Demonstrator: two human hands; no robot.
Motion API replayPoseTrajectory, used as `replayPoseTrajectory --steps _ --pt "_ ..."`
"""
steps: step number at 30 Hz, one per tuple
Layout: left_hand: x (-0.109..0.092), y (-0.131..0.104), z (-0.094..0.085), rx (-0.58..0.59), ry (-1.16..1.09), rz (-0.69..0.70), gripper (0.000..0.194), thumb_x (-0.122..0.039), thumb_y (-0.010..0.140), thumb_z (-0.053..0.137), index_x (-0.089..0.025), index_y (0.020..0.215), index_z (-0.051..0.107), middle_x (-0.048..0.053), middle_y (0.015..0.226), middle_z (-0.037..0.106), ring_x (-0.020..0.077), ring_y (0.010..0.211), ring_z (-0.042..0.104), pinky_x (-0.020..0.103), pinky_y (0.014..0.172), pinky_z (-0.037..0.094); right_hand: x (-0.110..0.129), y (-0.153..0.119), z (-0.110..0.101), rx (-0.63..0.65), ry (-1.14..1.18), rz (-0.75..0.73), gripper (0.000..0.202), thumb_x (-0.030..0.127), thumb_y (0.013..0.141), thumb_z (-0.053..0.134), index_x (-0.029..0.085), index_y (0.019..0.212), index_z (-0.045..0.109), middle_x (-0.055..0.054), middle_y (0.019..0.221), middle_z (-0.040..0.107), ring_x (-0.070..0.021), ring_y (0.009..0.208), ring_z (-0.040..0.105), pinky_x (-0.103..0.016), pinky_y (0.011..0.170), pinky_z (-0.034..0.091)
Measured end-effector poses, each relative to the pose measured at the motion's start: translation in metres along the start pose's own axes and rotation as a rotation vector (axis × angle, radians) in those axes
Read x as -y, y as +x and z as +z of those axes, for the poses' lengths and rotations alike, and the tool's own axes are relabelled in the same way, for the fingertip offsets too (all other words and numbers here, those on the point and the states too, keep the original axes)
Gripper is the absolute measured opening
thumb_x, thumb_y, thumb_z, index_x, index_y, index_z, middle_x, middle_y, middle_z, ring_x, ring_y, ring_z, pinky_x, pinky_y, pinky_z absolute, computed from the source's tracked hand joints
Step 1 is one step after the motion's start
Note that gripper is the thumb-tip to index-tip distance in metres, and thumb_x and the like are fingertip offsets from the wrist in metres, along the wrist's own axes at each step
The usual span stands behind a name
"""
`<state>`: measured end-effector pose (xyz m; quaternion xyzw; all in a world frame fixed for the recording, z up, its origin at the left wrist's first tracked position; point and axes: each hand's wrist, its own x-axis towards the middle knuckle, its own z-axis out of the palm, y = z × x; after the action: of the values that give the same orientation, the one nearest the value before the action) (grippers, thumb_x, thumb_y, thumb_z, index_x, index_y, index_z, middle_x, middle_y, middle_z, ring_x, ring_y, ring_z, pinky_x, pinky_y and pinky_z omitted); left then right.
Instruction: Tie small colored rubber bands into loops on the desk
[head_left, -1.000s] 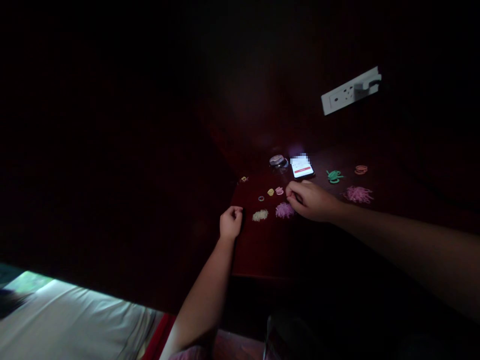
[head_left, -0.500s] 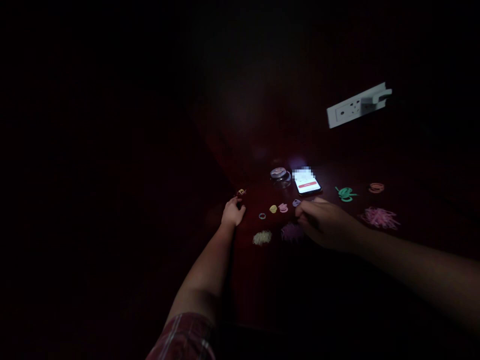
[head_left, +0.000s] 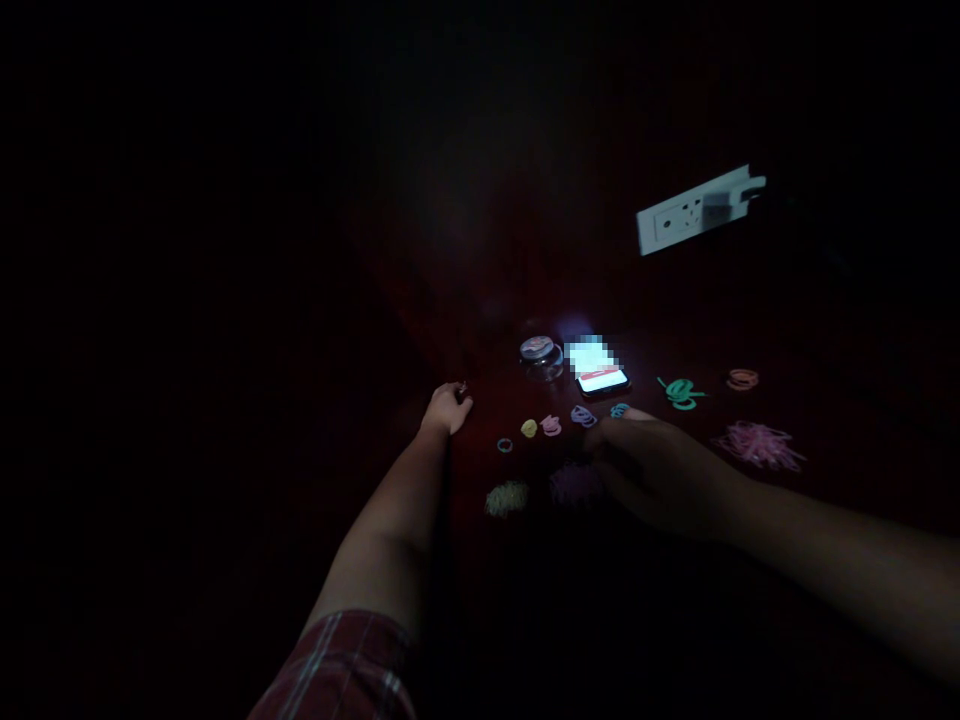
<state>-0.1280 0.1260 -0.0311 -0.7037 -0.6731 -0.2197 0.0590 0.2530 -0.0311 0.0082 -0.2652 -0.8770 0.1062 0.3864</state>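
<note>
Pale yellow and tangled, the nearest pile of bands (head_left: pixel 507 498) sits on the dark reddish counter (head_left: pixel 480 455), between 8 and 9 o'clock from the right hand (head_left: pixel 646 468) (clock centred there, 12 pointing away from the wearer). At 9, just beside that hand, a dim purple pile (head_left: pixel 574 484), murky enough that single strands blur. Right hand has its fingers curled in; too shadowy to tell if anything's pinched. Just before 3 there's a brighter pink pile (head_left: pixel 759 445), long stringy loops.

Next row out, from past 9 round to 11: a little dark ring (head_left: pixel 505 445), then small yellow (head_left: pixel 529 428), pink (head_left: pixel 551 426), lilac (head_left: pixel 583 416) and blue bundles (head_left: pixel 619 410), the blue one partly behind the hand. Fatter green loops (head_left: pixel 681 393) at 1, orange ones (head_left: pixel 742 379) between 1 and 2.

Left hand (head_left: pixel 448 408) is out between 9 and 10, loosely bent, thumb apart; something tiny by its fingertips, can't tell whether it's gripped.

Phone (head_left: pixel 602 382) at 11, lit: top pixelated, red bar's text unreadable. Lidded clear jar (head_left: pixel 541 362) at 10:30, lid print illegible. Furthest, just past 12, a white socket panel (head_left: pixel 679 222) with a plug in it, no brand I can read.
</note>
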Motion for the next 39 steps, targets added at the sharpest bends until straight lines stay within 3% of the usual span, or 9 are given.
replayPoseTrajectory --steps 10,14,18,22,27,29,32,35,39 --pt "-0.014 -0.021 -0.015 -0.203 -0.030 -0.033 0.041 -0.016 0.080 0.056 -0.012 0.121 0.061 0.013 0.123 0.062 0.0248 0.116 0.057 0.035 0.109 0.041 0.001 0.001 -0.001 -0.002 0.007 -0.018 0.008 0.017 0.084 0.048 0.021 0.089 0.052 -0.003 0.072 0.059 -0.0177 0.065 0.049 -0.033 0.063 0.034" --pt "-0.024 -0.036 -0.024 -0.240 -0.049 -0.055 0.035 -0.010 0.081 0.052 -0.014 0.114 0.065 0.011 0.119 0.065 0.0230 0.112 0.060 0.033 0.105 0.044 -0.001 0.001 0.000 -0.014 0.008 -0.048 0.008 0.016 0.085 0.046 0.020 0.089 0.051 -0.003 0.073 0.058 -0.0175 0.066 0.048 -0.032 0.064 0.033" --pt "-0.038 -0.059 -0.036 -0.283 -0.086 -0.115 0.021 -0.021 0.087 0.054 -0.018 0.098 0.071 0.009 0.104 0.072 0.0228 0.099 0.066 0.034 0.095 0.049 -0.001 0.002 0.000 -0.022 0.015 -0.063 0.007 0.016 0.086 0.046 0.021 0.087 0.050 -0.002 0.071 0.056 -0.0172 0.065 0.048 -0.032 0.065 0.033" --pt "-0.065 -0.089 -0.046 -0.332 -0.158 -0.143 0.024 -0.032 0.092 0.053 -0.018 0.097 0.071 0.007 0.087 0.074 0.0187 0.077 0.069 0.029 0.075 0.054 -0.002 0.002 0.001 -0.001 0.011 -0.070 0.006 0.017 0.086 0.046 0.021 0.087 0.050 -0.001 0.071 0.057 -0.0170 0.064 0.049 -0.032 0.065 0.034" --pt "-0.127 -0.125 -0.062 -0.321 -0.275 0.048 0.020 -0.035 0.090 0.059 -0.020 0.095 0.072 0.002 0.089 0.075 0.0134 0.078 0.069 0.024 0.075 0.053 -0.001 0.002 -0.001 0.011 -0.015 -0.041 0.004 0.019 0.086 0.050 0.021 0.088 0.052 -0.001 0.073 0.060 -0.0165 0.065 0.052 -0.030 0.063 0.035" --pt "-0.155 -0.136 -0.071 -0.311 -0.282 0.274 0.017 -0.033 0.090 0.062 -0.022 0.095 0.073 0.002 0.093 0.075 0.0143 0.085 0.068 0.027 0.085 0.051 0.002 0.002 -0.004 0.007 -0.029 -0.008 0.004 0.024 0.087 0.053 0.021 0.089 0.053 -0.001 0.073 0.060 -0.0170 0.066 0.053 -0.030 0.064 0.036" --pt "-0.189 -0.145 -0.084 -0.298 -0.230 0.575 0.018 -0.032 0.092 0.059 -0.022 0.101 0.071 0.001 0.093 0.075 0.0146 0.082 0.065 0.029 0.081 0.050 0.004 0.001 -0.008 0.011 -0.044 0.015 0.010 0.030 0.089 0.056 0.021 0.087 0.055 -0.001 0.073 0.061 -0.0182 0.068 0.054 -0.031 0.066 0.037" --pt "-0.206 -0.148 -0.089 -0.249 -0.220 0.693 0.019 -0.034 0.093 0.057 -0.023 0.102 0.069 0.001 0.092 0.074 0.0155 0.083 0.064 0.030 0.078 0.049 0.003 0.000 -0.008 0.036 -0.070 0.011 0.020 0.033 0.093 0.051 0.020 0.079 0.055 -0.002 0.069 0.059 -0.0183 0.067 0.051 -0.031 0.065 0.035" --pt "-0.211 -0.147 -0.087 -0.224 -0.221 0.717 0.017 -0.033 0.093 0.056 -0.022 0.098 0.069 0.000 0.089 0.073 0.0156 0.080 0.063 0.030 0.075 0.048 0.001 0.000 -0.006 0.054 -0.075 -0.016 0.028 0.032 0.098 0.043 0.019 0.075 0.054 -0.002 0.066 0.058 -0.0170 0.063 0.047 -0.031 0.065 0.033"
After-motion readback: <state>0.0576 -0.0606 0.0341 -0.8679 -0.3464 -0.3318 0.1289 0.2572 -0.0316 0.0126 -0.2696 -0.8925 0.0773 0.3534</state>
